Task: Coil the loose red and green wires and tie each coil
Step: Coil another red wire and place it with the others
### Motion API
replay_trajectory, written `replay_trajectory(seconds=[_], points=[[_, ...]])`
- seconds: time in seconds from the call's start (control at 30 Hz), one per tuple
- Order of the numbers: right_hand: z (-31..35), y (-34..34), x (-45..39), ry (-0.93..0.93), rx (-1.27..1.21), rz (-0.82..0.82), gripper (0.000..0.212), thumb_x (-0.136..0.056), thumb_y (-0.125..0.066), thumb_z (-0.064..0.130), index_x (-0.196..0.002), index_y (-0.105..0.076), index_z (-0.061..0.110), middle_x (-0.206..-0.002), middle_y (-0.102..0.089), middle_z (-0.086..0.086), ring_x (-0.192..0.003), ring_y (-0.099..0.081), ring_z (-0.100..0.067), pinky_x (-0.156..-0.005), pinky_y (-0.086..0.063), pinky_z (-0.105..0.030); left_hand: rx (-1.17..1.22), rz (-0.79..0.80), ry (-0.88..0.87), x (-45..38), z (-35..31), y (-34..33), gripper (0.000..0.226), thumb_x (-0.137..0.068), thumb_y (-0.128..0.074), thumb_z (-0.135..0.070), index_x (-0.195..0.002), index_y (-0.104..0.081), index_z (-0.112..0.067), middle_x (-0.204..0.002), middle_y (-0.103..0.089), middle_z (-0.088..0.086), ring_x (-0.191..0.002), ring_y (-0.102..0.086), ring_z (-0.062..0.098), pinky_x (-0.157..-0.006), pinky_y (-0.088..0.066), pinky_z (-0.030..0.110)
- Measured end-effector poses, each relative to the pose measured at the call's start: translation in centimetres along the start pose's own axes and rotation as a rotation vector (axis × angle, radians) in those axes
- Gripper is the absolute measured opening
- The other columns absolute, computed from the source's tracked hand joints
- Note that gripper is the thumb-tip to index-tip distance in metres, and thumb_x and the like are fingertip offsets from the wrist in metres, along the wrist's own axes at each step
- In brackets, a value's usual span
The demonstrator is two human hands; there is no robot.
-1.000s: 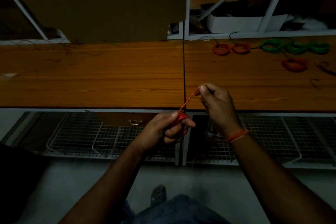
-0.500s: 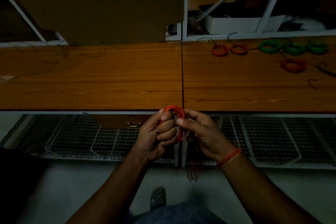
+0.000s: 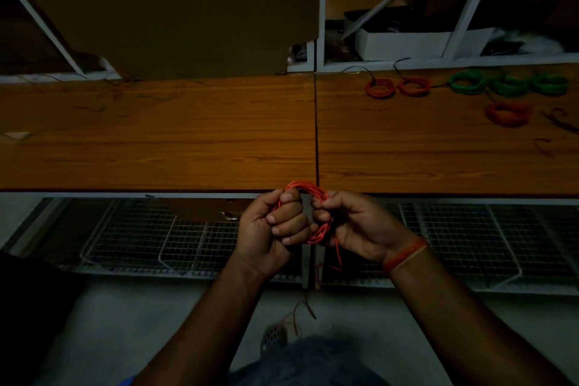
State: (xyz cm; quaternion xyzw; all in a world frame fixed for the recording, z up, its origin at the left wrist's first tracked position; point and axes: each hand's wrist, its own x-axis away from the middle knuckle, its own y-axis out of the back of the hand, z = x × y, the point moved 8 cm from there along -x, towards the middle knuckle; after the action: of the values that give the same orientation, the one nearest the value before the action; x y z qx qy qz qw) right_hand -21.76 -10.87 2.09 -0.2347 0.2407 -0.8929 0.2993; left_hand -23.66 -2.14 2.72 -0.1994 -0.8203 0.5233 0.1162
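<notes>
The left hand (image 3: 273, 226) and right hand (image 3: 354, 226) each curl fingers around opposite sides of 1 small coil of thin red wire (image 3: 308, 213), held just in front of the near edge of the orange-brown wooden tabletop (image 3: 188, 135); a loose tail hangs below.

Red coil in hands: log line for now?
stage: coiling | red coil: gripped by left hand, right hand | tail: hanging loose | tie: not seen

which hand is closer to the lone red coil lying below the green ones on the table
Right. The right hand is below and left of the lone red coil, gripping the red wire coil off the table edge. The left hand grips that same coil farther left.
</notes>
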Motion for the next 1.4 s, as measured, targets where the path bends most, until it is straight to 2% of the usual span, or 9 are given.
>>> replay_trajectory(seconds=[0.1,0.4,0.6,0.73,0.9,1.07,1.23,1.33,1.4], points=[[0.2,-0.1,0.3,0.048,0.054,0.014,0.006,-0.094,-0.057,0.012,-0.096,-0.060,0.008,-0.075,-0.056,-0.003,-0.073,-0.062,-0.019,-0.060,-0.053,-0.029,0.016,0.009,0.014,0.3,-0.3,0.0,0.020,-0.099,-0.055,-0.029,-0.086,-0.057,-0.014,-0.056,-0.029,-0.012,-0.044,-0.025,0.006,-0.044,-0.026,0.021],[1.8,0.1,0.4,0.389,0.475,-0.228,0.020,-0.103,-0.047,-0.001,-0.104,-0.065,-0.010,-0.073,-0.060,-0.004,-0.068,-0.061,-0.016,-0.068,-0.052,-0.027,-0.076,-0.165,-0.062,0.0,-1.0,0.9,0.033,-0.101,-0.039,-0.029,-0.074,-0.056,-0.019,-0.051,-0.021,-0.011,-0.042,-0.017,0.006,-0.041,-0.022,0.019],[1.8,0.8,0.6,0.346,0.634,-0.260,0.019,-0.102,-0.056,0.009,-0.109,-0.070,0.019,-0.076,-0.069,0.002,-0.069,-0.061,-0.015,-0.056,-0.045,-0.026,-0.047,-0.302,-0.043,0.3,-0.8,1.0,0.033,-0.100,-0.040,-0.032,-0.071,-0.051,-0.019,-0.046,-0.029,-0.011,-0.043,-0.011,0.006,-0.042,-0.013,0.020],[1.2,2.7,1.2,0.231,0.634,-0.198,0.023,-0.097,-0.065,0.011,-0.120,-0.065,0.019,-0.070,-0.062,0.004,-0.055,-0.054,-0.007,-0.053,-0.043,-0.023,0.090,-0.325,-0.077,1.4,-2.7,2.5,0.039,-0.104,-0.034,-0.033,-0.071,-0.049,-0.020,-0.053,-0.019,-0.012,-0.044,-0.013,0.004,-0.038,-0.022,0.019],[0.7,7.2,3.5,0.292,0.935,-0.358,0.021,-0.093,-0.071,0.008,-0.101,-0.072,0.027,-0.092,-0.073,0.001,-0.086,-0.070,-0.014,-0.079,-0.055,-0.030,0.213,-0.317,-0.179,2.7,-5.7,4.7,0.033,-0.101,-0.038,-0.021,-0.071,-0.051,-0.016,-0.051,-0.028,-0.009,-0.045,-0.017,0.005,-0.038,-0.030,0.022],[-0.1,8.5,5.6,0.435,0.931,-0.553,0.020,-0.095,-0.068,0.006,-0.096,-0.074,0.025,-0.084,-0.072,0.008,-0.071,-0.069,-0.009,-0.065,-0.054,-0.026,0.276,-0.244,-0.270,3.0,-8.4,5.4,0.037,-0.105,-0.035,-0.019,-0.076,-0.056,-0.011,-0.056,-0.040,-0.006,-0.046,-0.031,0.007,-0.046,-0.034,0.024],[-0.1,0.6,5.0,0.492,1.489,-0.081,0.017,-0.098,-0.056,0.035,-0.104,-0.072,0.032,-0.095,-0.061,0.021,-0.089,-0.059,0.003,-0.074,-0.050,-0.020,-0.004,-0.459,-0.343,2.4,-7.8,4.6,0.035,-0.107,-0.035,-0.028,-0.082,-0.055,-0.015,-0.063,-0.050,-0.007,-0.053,-0.051,0.006,-0.051,-0.046,0.018],[1.8,-3.5,5.2,0.621,1.534,0.035,0.022,-0.099,-0.051,0.029,-0.108,-0.071,0.024,-0.096,-0.058,0.012,-0.086,-0.057,-0.004,-0.071,-0.048,-0.021,-0.510,-0.574,-0.286,2.3,-6.7,3.8,0.030,-0.110,-0.033,-0.025,-0.094,-0.053,-0.011,-0.065,-0.063,0.002,-0.062,-0.066,0.015,-0.059,-0.055,0.024],[3.6,-4.9,5.3,0.720,1.504,0.015,0.018,-0.096,-0.059,0.014,-0.109,-0.072,0.017,-0.094,-0.055,0.010,-0.083,-0.051,0.001,-0.070,-0.041,-0.011,-0.836,-0.531,-0.206,2.0,-5.6,2.9,0.030,-0.111,-0.031,-0.025,-0.099,-0.051,-0.006,-0.068,-0.068,0.005,-0.063,-0.069,0.019,-0.062,-0.055,0.031]])
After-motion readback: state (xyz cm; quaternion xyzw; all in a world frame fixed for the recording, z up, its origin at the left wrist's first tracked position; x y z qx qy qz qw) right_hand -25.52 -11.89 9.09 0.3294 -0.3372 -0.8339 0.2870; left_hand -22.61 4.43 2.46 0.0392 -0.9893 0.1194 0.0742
